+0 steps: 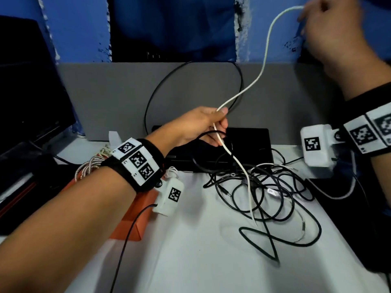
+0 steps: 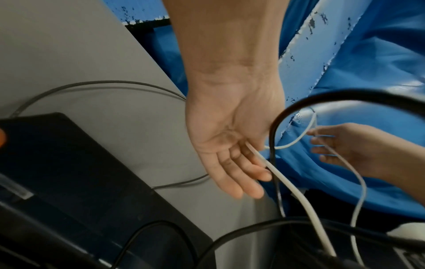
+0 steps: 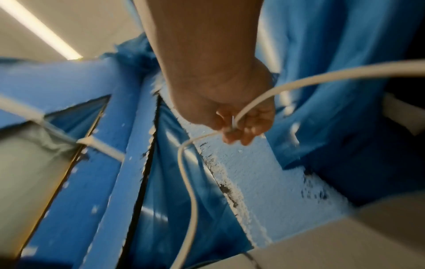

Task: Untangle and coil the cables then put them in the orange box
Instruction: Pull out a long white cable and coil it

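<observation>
A white cable (image 1: 265,58) runs from my raised right hand (image 1: 325,28) down to my left hand (image 1: 208,127) and on into a tangle of black cables (image 1: 266,195) on the white table. The right hand pinches the cable's upper end (image 3: 232,125) at the top right. The left hand (image 2: 232,154) pinches the white cable (image 2: 289,187) between thumb and fingers above the tangle; a black loop (image 2: 273,145) hangs beside its fingers. The orange box (image 1: 135,218) lies at the left under my left forearm, with a braided coil (image 1: 88,168) in it.
A black flat device (image 1: 249,144) lies behind the tangle against a grey panel (image 1: 105,98). A dark monitor (image 1: 27,81) stands at the left. A thin black cable (image 1: 124,246) runs to my left wrist camera. The table's near part (image 1: 190,261) is bare white.
</observation>
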A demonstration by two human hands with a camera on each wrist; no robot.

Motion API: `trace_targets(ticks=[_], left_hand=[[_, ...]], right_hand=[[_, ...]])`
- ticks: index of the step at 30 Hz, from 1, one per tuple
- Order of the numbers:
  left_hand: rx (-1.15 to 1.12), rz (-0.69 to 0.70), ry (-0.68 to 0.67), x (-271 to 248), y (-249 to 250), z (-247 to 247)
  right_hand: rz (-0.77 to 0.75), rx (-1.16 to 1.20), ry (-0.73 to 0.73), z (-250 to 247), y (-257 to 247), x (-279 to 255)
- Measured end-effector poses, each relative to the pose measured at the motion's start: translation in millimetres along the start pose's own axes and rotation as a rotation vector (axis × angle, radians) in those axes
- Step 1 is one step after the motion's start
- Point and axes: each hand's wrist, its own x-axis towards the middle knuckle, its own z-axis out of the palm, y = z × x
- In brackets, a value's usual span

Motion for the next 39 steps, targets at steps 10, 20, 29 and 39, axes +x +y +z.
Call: trace_targets(ticks=[10,20,29,39], left_hand=[[0.029,0.304,0.574,32.8,57.3,8.2],[-0.019,0.291,0.204,19.2,56.2,6.2],[0.272,0.024,-0.05,5.1,7.7,11.3],[0.109,0.329,0.555,37.8,26.8,11.1]], right_hand=[[-0.497,-0.738,-0.628,5.2,-55.1,-51.5],[-0.319,-0.083,-0.42,7.0,-34.0,-25.1],[0.013,-0.106,-0.047,-4.6,-13.7,6.7],[-0.752,-0.684,-0.407,37.5,-34.6,-53.7]])
